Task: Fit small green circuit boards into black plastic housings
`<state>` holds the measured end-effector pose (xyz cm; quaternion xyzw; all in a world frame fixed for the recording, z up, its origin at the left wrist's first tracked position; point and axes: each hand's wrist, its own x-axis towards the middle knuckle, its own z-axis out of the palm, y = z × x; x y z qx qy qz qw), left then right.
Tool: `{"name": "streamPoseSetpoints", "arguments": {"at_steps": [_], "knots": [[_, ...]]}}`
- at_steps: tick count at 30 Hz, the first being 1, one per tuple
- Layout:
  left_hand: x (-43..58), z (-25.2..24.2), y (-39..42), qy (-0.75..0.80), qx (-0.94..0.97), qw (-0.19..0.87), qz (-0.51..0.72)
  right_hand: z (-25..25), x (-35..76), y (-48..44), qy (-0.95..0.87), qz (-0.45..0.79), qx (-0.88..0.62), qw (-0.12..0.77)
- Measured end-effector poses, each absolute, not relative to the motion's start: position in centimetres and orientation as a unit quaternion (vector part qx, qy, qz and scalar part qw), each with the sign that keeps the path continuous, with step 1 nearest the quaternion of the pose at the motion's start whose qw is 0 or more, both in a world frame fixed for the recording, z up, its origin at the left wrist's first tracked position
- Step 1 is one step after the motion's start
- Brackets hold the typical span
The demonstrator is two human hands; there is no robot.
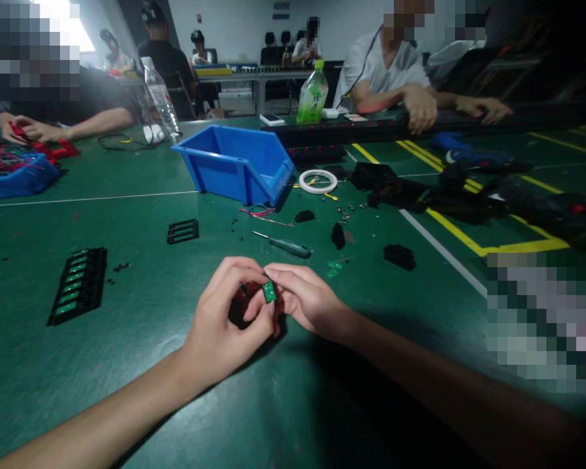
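A small green circuit board (269, 291) is pinched between the fingers of my left hand (221, 319), just above the green tabletop. My right hand (309, 296) meets it from the other side, its thumb and fingers closed at the board's edge. Fingers hide part of the board and whatever lies behind it. Beyond my hands lies a screwdriver (290, 247) with a green handle. Off to the left rests a black holder (80, 283) with several green boards in a row. A black slotted frame (183, 230) lies farther back.
Ahead stands a blue bin (214, 166). Past the screwdriver are a white ring (318, 182), loose screws (344, 213) and black parts (399, 256). Power drills (488, 156) lie at right by yellow tape. Two bottles (313, 94) stand at the back; co-workers sit across the table.
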<state>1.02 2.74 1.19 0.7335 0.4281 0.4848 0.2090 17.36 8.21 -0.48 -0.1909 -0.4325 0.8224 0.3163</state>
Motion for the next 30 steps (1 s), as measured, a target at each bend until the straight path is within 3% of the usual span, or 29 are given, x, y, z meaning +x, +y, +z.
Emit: {"name": "streamPoseSetpoints", "arguments": {"at_steps": [30], "knots": [[0.98,0.81,3.0,0.438,0.731,0.207,0.481,-0.01,17.83,8.22,-0.5,0.795,-0.207,0.275]]}}
